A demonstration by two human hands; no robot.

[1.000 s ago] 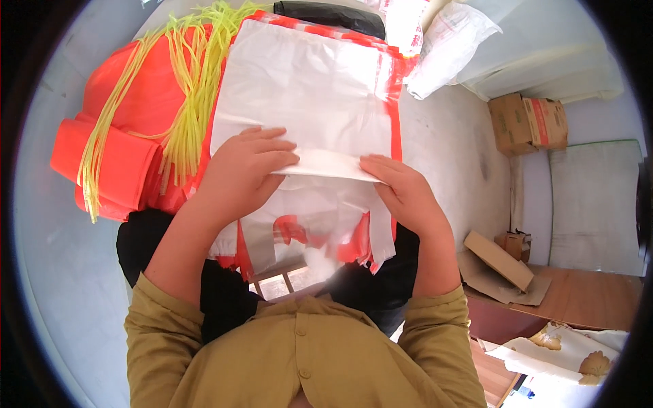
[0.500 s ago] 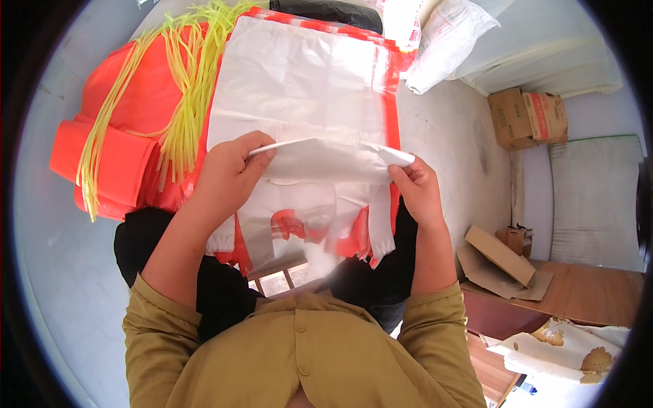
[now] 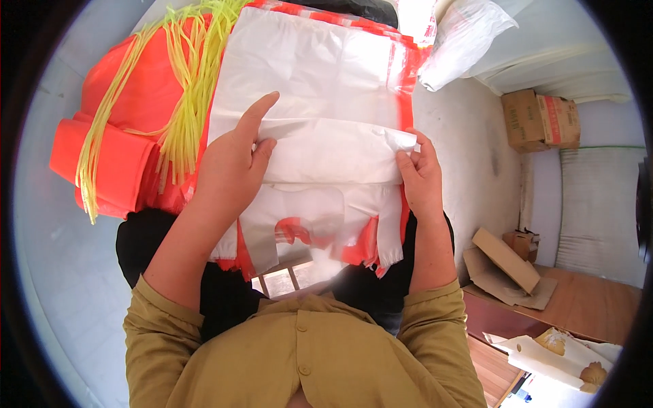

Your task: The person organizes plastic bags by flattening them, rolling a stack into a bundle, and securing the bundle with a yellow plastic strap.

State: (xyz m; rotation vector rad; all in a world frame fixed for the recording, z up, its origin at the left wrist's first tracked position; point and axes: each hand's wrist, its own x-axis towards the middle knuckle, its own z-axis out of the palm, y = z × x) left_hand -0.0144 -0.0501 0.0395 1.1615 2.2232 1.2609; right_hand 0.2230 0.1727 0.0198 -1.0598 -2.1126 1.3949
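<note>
A translucent white plastic bag (image 3: 333, 153), folded over into a flat band, lies across a stack of red-edged plastic bags (image 3: 309, 64) on my lap. At the band's right end, my right hand (image 3: 423, 166) pinches the folded edge between thumb and fingers. My left hand (image 3: 238, 153) rests at the other end with its index finger stretched out and its thumb apart, not gripping the plastic. The cut handles (image 3: 388, 234) of the bags hang toward me, some with red showing through.
Left of the stack, yellow-green strips (image 3: 180, 88) lie over red plastic bags (image 3: 102, 163). A white sack (image 3: 466, 41) is at the far right. Cardboard boxes (image 3: 541, 121) stand against the right wall, and flattened cardboard (image 3: 507, 268) lies on a brown wooden surface (image 3: 592, 299).
My left hand has let go of the fold and stretched out its index finger. The folded band now lies flatter and wider. My right hand still holds its end.
</note>
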